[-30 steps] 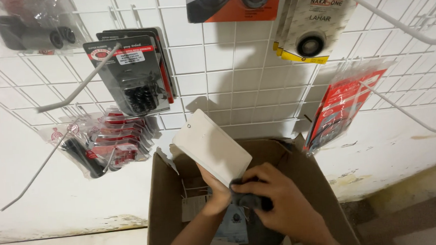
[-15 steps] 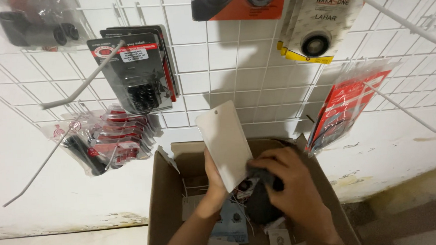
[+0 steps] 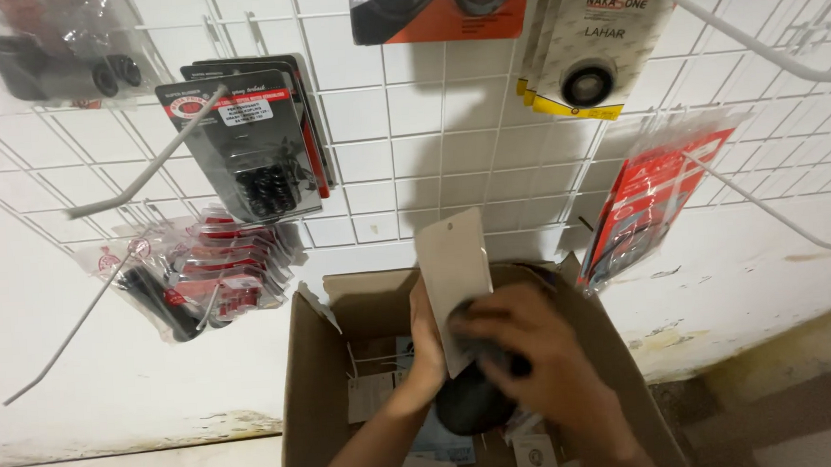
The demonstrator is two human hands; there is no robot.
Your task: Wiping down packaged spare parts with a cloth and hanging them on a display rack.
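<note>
Over an open cardboard box (image 3: 321,381), my left hand (image 3: 425,349) holds a white backing card (image 3: 453,271) upright by its left edge, blank side toward me. My right hand (image 3: 536,355) grips the black round part (image 3: 470,401) attached at the card's lower end. Both hands are on the same carded package. More carded packs lie flat in the bottom of the box (image 3: 372,395).
A white wire grid panel (image 3: 400,121) covers the wall, with long bare hooks (image 3: 147,172) sticking out. Carded spare parts hang on it: black packs (image 3: 250,143), red bagged packs (image 3: 204,273), red packs at right (image 3: 646,202), a white and yellow pack (image 3: 581,49).
The card has been raised and turned more upright above the box. My right hand has slid over the black part, and the view has tilted slightly.
</note>
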